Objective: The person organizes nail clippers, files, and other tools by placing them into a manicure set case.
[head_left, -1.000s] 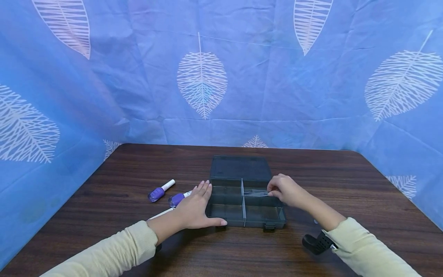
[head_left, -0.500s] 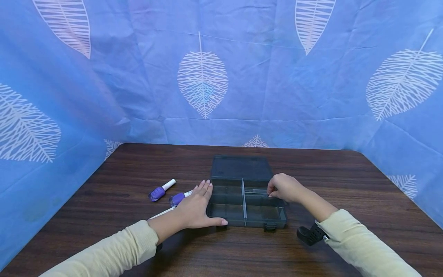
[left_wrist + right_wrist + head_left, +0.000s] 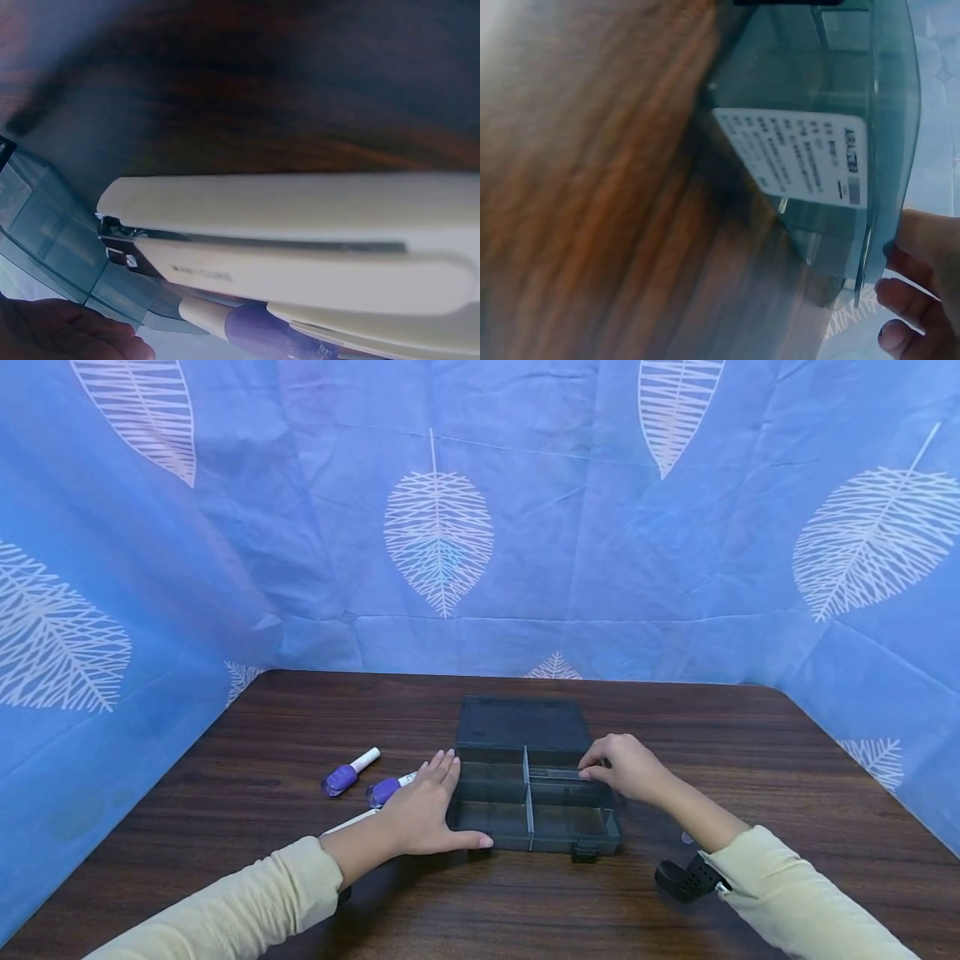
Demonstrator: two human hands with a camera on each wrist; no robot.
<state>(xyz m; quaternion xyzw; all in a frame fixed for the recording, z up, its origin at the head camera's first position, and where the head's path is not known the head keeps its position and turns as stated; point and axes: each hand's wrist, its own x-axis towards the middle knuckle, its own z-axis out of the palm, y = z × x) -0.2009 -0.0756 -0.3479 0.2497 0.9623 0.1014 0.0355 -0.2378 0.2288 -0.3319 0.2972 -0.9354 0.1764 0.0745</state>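
A dark translucent organizer box (image 3: 491, 818) with raised partitions lies with its lid (image 3: 521, 722) folded back. My left hand (image 3: 423, 810) rests spread along its left side, thumb at the front corner. My right hand (image 3: 626, 768) is over the right rim, index finger and thumb slightly parted. A clear divider strip (image 3: 553, 774) sits crosswise in the right half, just by those fingertips. In the right wrist view, the loosely bent fingers (image 3: 911, 300) are beside the box wall, which bears a white printed label (image 3: 806, 161).
Two purple nail polish bottles (image 3: 340, 781) with white caps lie left of the box. A long cream tool (image 3: 300, 270) with a black and metal end lies under the left wrist. A small clear piece (image 3: 686, 837) lies near the right forearm. Blue patterned cloth (image 3: 510, 543) backs the table.
The divider strip, tilted in my right fingers a second ago, has dropped level into the box's right half. My right hand has risen slightly and its fingertips have parted. My left hand has stayed put.
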